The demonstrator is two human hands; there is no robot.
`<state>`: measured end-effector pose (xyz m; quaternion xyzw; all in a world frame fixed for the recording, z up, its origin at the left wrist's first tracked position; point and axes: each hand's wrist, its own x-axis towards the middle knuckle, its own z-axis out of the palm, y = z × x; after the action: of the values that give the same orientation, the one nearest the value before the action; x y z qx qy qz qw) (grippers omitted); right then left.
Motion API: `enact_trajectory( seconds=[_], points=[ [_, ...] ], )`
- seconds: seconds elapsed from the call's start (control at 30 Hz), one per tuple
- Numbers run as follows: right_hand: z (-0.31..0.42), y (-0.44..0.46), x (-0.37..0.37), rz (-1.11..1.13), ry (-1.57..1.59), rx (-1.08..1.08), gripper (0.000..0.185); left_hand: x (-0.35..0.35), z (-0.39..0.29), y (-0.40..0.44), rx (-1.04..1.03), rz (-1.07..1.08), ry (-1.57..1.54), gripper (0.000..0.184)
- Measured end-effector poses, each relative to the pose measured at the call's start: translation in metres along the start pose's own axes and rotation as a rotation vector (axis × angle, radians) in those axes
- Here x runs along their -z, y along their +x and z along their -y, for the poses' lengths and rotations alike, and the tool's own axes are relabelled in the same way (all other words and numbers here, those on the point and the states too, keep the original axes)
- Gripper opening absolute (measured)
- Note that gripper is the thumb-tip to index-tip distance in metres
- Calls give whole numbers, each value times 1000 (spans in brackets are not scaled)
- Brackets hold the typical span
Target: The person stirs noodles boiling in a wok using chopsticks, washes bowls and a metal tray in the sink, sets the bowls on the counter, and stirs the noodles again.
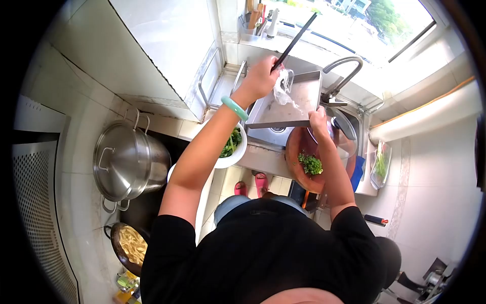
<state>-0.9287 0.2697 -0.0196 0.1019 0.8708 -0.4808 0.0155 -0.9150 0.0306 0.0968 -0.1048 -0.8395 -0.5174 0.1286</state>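
Your left hand point(263, 77) is wrapped round a black stick point(299, 38); clear plastic point(284, 88) hangs just below its fingers, can't tell if pinched too. Your right hand point(318, 121) pinches the near right corner of the metal tray point(306, 88), which is between your hands over the sink point(267, 135). Best: grip that corner firmly, hold the tray steady, hold plastic over it, watch the stick's raised far end. In the way: faucet point(349, 80) just beyond right hand, easy to knock. Under right wrist: round chopping board point(296, 147) with chopped greens point(310, 163), glass lid point(347, 147) beside it. Below left forearm: white bowl point(243, 143) of leafy greens; well left of it, lidded steel pot point(119, 159)
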Motion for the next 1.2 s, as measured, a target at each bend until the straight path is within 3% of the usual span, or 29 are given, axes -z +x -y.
enact_trajectory(
  seconds=[0.3,0.37,0.4,0.6,0.67,0.83,1.0,1.03,1.1,1.13,1.2],
  points=[
    [-37,17,-33,10,-142,123,31,-42,52,-20,171,-32,-26,19],
    [-90,42,-71,-7,-177,147,31,-51,63,-27,215,-63,-1,18],
    [-132,59,-97,-28,-248,274,32,-56,69,-31,244,-66,29,18],
    [-85,20,-126,-74,-227,193,40,-78,103,-53,346,-228,101,22],
    [-70,6,-127,-50,-161,78,46,-82,109,-59,347,-290,111,22],
    [-94,1,-174,-68,-120,-64,50,-87,116,-71,424,-250,84,18],
    [-95,-17,-168,-33,-63,-170,50,-94,116,-80,415,-219,55,17],
    [-106,-16,-174,-38,-66,-175,50,-95,113,-82,415,-214,50,17],
    [-121,-13,-183,-233,-232,57,46,-96,107,-83,423,-168,30,17],
    [-120,-11,-184,-202,-172,-111,44,-100,108,-85,417,-177,19,16],
    [-114,-23,-170,-153,-295,-54,50,-102,105,-87,411,-169,6,16]
  ],
)
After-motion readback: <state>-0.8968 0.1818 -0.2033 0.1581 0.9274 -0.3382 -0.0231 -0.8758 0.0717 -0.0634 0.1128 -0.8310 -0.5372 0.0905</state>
